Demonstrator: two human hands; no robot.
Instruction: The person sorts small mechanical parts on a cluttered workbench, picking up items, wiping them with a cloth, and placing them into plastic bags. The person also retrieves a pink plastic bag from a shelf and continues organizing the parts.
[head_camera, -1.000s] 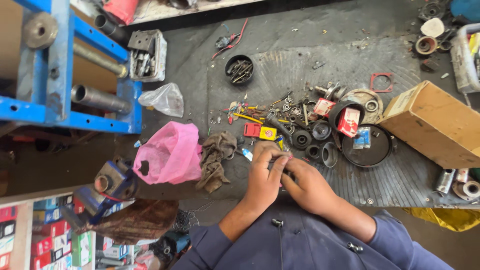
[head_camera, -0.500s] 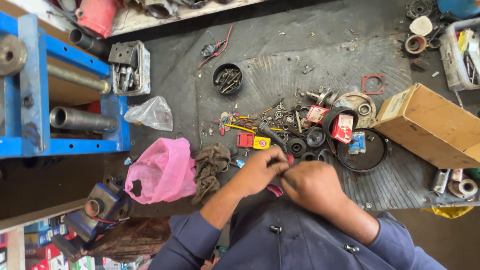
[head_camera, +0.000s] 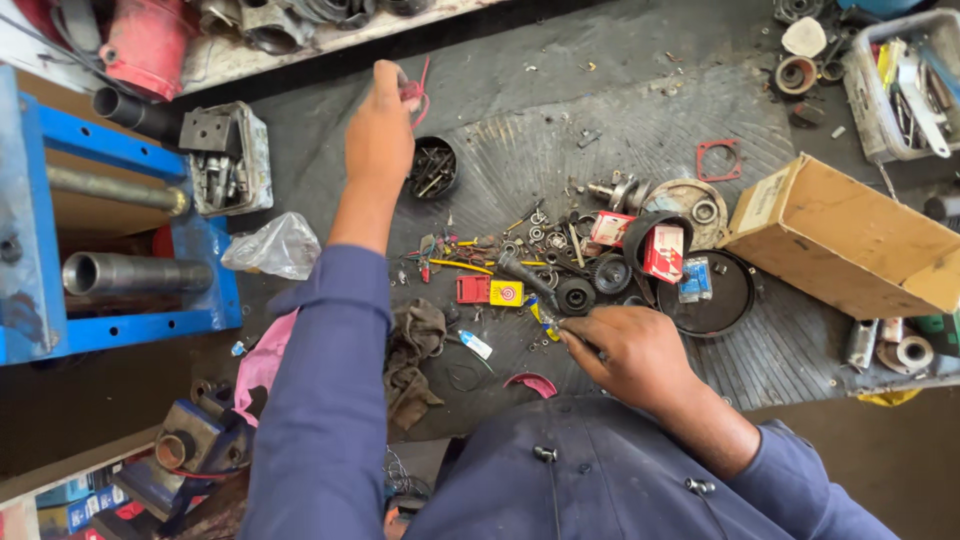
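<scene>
On the ribbed black mat (head_camera: 640, 130) lie one cardboard box (head_camera: 850, 235), one round black cup of screws (head_camera: 432, 168) and two small red cartons (head_camera: 640, 240). The left hand (head_camera: 380, 125) stretches out just left of that cup, fingers pinched on a small red item (head_camera: 412, 92). The right hand (head_camera: 625, 350) stays near the body, closed around a small metal part (head_camera: 548, 318).

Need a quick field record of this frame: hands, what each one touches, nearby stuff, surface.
view: head camera, looking down
left hand: stretched forward, touching a red cord beside a black cup of bolts
right hand: close to the body, grip closed on a small part, too small to identify
surface: ribbed black mat strewn with small parts
near right hand: red and yellow packet, black gear, rag
right side: open cardboard box
left side: blue metal frame, clear plastic bag
</scene>
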